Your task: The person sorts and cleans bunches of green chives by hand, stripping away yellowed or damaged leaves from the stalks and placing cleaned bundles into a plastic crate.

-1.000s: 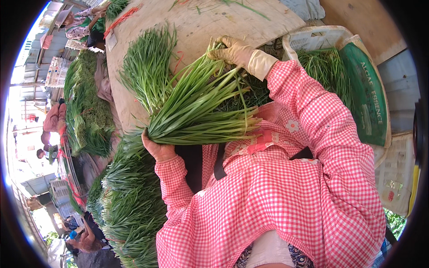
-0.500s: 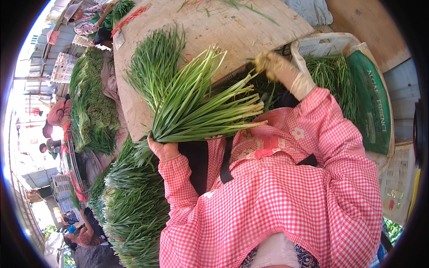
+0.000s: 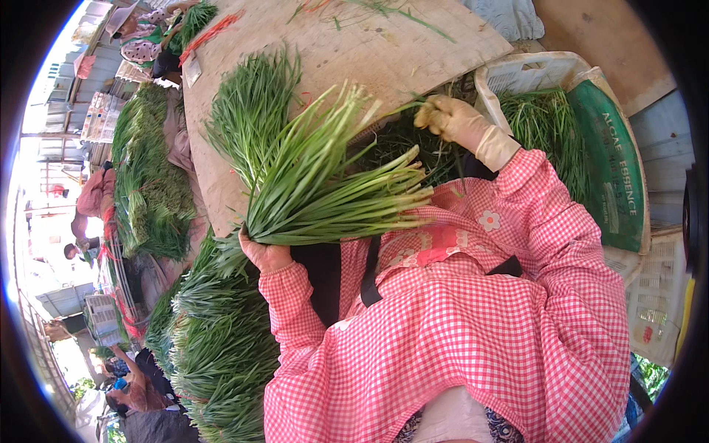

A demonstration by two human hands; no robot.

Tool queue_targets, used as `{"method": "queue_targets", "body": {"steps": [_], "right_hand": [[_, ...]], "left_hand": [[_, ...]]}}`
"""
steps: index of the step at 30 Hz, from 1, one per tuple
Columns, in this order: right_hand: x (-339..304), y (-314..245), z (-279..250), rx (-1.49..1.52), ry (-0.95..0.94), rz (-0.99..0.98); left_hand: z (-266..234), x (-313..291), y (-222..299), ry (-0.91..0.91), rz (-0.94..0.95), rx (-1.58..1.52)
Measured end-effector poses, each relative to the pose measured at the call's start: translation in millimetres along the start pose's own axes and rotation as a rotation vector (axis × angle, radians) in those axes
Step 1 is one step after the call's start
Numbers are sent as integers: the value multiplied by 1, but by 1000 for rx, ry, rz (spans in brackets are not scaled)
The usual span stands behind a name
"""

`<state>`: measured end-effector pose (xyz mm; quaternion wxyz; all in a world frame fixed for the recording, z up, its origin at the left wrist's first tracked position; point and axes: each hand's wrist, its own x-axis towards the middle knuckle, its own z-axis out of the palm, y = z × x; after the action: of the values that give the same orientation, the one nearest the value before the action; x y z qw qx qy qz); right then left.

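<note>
**Leafy bunch (image 3: 332, 192) gripped in left hand (image 3: 266, 253); right hand (image 3: 458, 125) apart from it**

Head view: we saw the bare left hand closed around the bunch, in front of the torso. Leaves were long, flat and smooth green, gathered at the fist; pale stem ends fanned up and right in two loose splays. The right hand wore a soiled cream rubber glove, fingers curled; we couldn't tell whether it pinched the thin strand beside it.

Around: a second bunch (image 3: 255, 111) lay on the scuffed wooden board (image 3: 421, 63), its lower end blocked by the held one. Dark leaf litter (image 3: 402, 151) sat between board and torso. We had stacked bundles (image 3: 221, 340) lower left, a white plastic crate (image 3: 528, 72) and green sack (image 3: 609, 170) right.
</note>
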<state>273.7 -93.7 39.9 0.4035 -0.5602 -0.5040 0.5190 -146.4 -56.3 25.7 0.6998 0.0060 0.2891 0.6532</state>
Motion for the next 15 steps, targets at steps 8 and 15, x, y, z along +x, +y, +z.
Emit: {"method": "queue_targets", "body": {"steps": [8, 15], "right_hand": [[19, 28, 73, 207, -398, -185], [-2, 3, 76, 624, -301, 11]], "left_hand": [[9, -3, -21, -80, -23, 110], [7, -5, -23, -63, -40, 48]]}}
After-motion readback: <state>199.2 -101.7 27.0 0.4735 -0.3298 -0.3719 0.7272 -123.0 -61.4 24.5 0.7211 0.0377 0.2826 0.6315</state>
